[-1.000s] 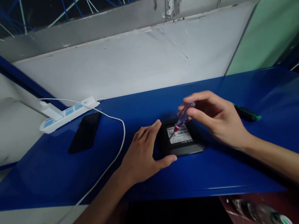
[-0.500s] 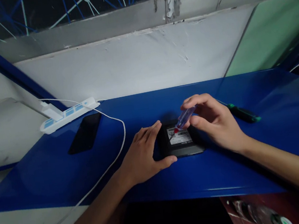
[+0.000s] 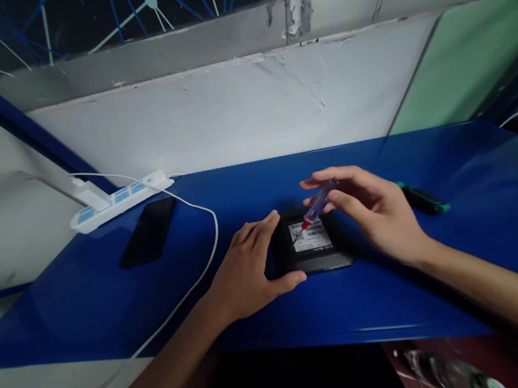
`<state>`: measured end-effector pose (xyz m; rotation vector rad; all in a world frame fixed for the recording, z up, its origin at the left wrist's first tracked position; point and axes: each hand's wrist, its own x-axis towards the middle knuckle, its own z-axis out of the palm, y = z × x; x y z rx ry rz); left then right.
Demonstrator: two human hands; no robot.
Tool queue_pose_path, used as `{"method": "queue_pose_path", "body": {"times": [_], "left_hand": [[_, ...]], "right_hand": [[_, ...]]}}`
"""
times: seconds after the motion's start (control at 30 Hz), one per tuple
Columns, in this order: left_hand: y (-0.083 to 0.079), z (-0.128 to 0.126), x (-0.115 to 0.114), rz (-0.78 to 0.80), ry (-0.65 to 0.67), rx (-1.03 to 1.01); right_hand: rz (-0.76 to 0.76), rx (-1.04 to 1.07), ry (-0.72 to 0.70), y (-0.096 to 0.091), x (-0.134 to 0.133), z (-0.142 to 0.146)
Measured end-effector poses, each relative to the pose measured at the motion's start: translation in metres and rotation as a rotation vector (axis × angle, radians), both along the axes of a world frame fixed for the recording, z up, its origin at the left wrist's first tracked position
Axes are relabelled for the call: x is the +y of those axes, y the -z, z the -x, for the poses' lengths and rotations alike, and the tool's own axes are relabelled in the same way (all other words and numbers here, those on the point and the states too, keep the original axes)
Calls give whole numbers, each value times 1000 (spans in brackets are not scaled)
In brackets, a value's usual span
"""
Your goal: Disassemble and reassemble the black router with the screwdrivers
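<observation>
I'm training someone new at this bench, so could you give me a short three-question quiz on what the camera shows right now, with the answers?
1. Multiple choice: what does the right hand hold?
A) a bottle
B) a screwdriver with a see-through purple handle
C) a white plug

2. True or false: the left hand is placed along the left side of the black device.

3. Fill the gap: the dark phone lies on the blue table near the white ____.

Key: 1. B; 2. true; 3. power strip.
</observation>
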<state>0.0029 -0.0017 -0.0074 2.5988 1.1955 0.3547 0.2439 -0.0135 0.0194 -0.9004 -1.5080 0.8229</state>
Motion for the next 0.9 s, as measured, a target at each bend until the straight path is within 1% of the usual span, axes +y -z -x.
{"method": "queue_pose_path", "body": {"times": [0.13, 0.27, 0.47, 0.73, 0.9], "left_hand": [[0, 0, 0, -4, 0, -3], [-1, 1, 0, 5, -10, -6], [0, 0, -1, 2, -8, -4], [0, 0, -1, 2, -1, -5], [2, 1, 0, -10, 2, -23]], "right_hand": [[-56, -51, 68, 5, 2, -1], [-79, -36, 79, 6, 5, -1], [-3, -2, 24, 3, 0, 1], [-37, -54, 16, 7, 0, -1], [-18, -40, -42, 9, 1, -1]]}}
